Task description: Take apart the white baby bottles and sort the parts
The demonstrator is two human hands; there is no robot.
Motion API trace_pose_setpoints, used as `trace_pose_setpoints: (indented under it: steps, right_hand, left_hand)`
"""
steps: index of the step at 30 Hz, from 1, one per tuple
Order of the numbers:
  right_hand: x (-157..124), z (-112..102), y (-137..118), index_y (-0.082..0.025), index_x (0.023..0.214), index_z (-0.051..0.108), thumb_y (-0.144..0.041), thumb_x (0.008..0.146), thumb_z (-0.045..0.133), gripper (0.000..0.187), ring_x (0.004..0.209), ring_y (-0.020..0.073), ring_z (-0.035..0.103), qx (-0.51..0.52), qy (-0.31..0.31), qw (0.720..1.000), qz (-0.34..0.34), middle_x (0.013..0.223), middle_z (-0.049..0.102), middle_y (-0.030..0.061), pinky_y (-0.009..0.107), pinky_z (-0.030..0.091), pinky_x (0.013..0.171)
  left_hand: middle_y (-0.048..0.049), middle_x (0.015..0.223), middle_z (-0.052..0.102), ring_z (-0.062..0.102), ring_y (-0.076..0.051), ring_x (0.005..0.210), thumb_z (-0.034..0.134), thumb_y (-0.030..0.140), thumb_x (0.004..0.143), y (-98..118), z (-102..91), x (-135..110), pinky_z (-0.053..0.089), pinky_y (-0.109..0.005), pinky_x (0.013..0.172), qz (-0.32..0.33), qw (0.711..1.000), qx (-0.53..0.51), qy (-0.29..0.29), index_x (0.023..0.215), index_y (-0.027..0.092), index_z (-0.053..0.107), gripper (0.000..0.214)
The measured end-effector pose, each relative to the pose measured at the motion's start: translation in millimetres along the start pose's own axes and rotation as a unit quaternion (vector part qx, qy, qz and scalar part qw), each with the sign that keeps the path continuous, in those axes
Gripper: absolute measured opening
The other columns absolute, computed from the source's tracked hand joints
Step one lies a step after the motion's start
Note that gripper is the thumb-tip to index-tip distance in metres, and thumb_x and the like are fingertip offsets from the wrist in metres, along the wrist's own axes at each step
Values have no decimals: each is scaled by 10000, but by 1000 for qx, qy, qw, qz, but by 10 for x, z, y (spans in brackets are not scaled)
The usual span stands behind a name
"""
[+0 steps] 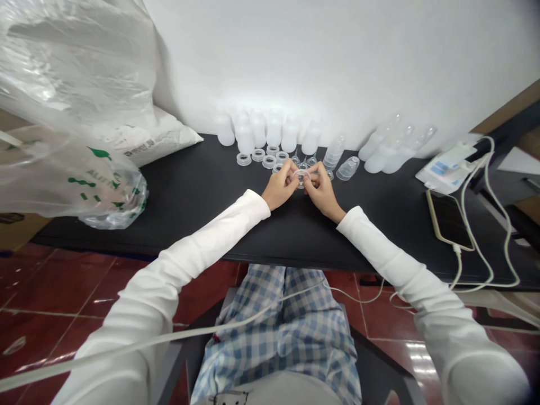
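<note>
A big clear plastic bag [76, 62] fills the upper left, with a smaller bag printed in green [84, 185] slumped under it on the left end of the black worktop [202, 191]. The worktop runs across the view along a white wall. A row of white bottles [274, 130] stands upright at the back against the wall, and a few clear bottles [392, 147] lean there further right. A phone [450, 219] lies flat near the right edge, plugged into a white cable. In front of the white bottles lie several loose plastic rings [264, 157], near one another. The left hand [280, 185] and right hand [321, 188] meet just in front of these rings, both in white sleeves, fingertips pinched narrowly on one small clear ring [301, 176] held between them just above the worktop's middle.
</note>
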State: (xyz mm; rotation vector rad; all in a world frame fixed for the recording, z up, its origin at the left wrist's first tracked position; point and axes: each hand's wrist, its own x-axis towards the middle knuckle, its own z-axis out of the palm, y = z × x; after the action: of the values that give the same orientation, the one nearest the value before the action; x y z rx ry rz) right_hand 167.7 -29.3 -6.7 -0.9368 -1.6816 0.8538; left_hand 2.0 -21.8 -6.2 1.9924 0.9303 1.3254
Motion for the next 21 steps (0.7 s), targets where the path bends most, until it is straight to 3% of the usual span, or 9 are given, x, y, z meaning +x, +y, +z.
trace_pose_setpoints:
  steps: [5,14,21]
  right_hand:
    - [4,5,-28,-282,945,436,-775,882,587,519,644,165,647,15,-3,1000,8,708,621,-32,337,549,571]
    - [5,18,-15,-287,851,387,-778,860,614,542,478,126,453,0,15,1000,2,629,569,-49,315,411,463]
    - [8,7,-7,-285,903,408,-772,874,598,524,512,134,489,13,-1,1000,16,638,540,-54,312,430,493]
  left_hand:
    - [24,704,615,612,-128,595,490,570,1018,-37,-8,4,510,-271,609,0,1000,-6,-12,970,233,484,340]
    - [42,643,561,544,-128,561,536,478,1017,-27,-16,4,471,-274,617,5,1000,28,-13,942,236,518,254]
    - [57,612,518,540,-120,544,546,527,1006,6,-11,3,465,-267,594,-1,1000,6,-10,908,242,484,307]
